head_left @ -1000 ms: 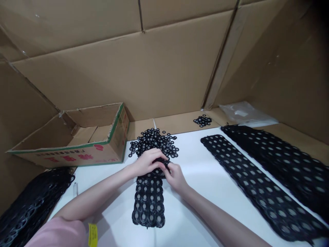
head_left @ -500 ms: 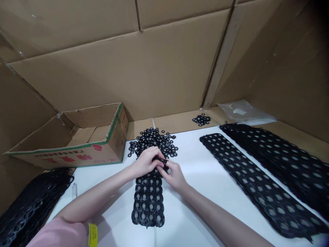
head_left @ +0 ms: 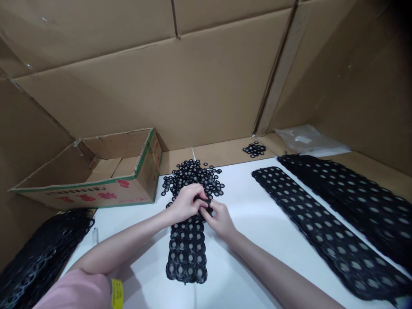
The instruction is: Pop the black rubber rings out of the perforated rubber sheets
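A black strip with rows of round discs (head_left: 186,253) lies on the white table at the centre. At its far end my left hand (head_left: 189,202) and my right hand (head_left: 219,218) meet, fingertips pinched together on a black piece (head_left: 208,207). Fingers hide most of that piece; whether it is part of the strip or a loose ring I cannot tell. Just beyond my hands spreads a pile of small black rings (head_left: 196,174).
An open cardboard box (head_left: 128,193) stands at the left, with a black bundle (head_left: 45,249) in front. Two long black strips (head_left: 309,219) lie at the right. Behind are a few rings (head_left: 254,149), a clear bag (head_left: 312,139) and cardboard walls (head_left: 219,86).
My fingers have shifted slightly around the black piece, and the left fingers are curled a little more. The whole view has moved slightly.
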### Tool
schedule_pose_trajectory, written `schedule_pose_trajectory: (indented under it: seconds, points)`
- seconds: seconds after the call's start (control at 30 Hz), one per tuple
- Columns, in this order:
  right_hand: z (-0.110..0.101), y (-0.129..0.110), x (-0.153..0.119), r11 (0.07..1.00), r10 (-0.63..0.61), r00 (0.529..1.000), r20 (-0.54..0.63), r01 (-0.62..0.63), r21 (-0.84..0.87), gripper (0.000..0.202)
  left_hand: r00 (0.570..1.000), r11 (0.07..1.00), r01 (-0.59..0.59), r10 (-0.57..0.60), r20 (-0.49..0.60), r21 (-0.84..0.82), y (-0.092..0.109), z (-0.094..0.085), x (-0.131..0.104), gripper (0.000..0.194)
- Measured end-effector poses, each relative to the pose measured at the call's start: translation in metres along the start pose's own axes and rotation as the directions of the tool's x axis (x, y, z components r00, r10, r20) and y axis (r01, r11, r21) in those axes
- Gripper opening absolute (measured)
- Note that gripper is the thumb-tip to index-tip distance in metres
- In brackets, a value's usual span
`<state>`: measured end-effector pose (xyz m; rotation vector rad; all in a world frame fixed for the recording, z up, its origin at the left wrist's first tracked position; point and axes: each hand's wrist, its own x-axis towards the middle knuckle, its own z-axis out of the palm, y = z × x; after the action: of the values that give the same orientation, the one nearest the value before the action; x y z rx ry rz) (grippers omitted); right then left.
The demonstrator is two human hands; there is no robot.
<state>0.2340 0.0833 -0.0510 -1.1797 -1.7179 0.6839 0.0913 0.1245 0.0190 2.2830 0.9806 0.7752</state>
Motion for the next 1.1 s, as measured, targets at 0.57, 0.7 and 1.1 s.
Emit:
schedule_pose_trajectory:
  seconds: [0.57,0.7,1.1]
  points:
    - [-0.001,0.0,0.001,1.0,-0.016,0.999,-0.042,0.015,-0.012,0.021,0.99,0.982,-0.133,0.126,0.062,0.135,-0.005,-0.001,-0.005,0.006]
    - [0.0,-0.001,0.001,0.999,-0.036,0.998,-0.048,0.035,-0.019,0.018,0.991,0.977,-0.137,0.135,0.019,0.163,-0.005,0.004,-0.005,0.01]
    - [0.001,0.002,0.001,0.998,0.058,0.995,-0.079,-0.057,0.011,0.021,0.992,0.992,-0.107,0.111,-0.053,0.066,0.002,-0.002,-0.006,0.008]
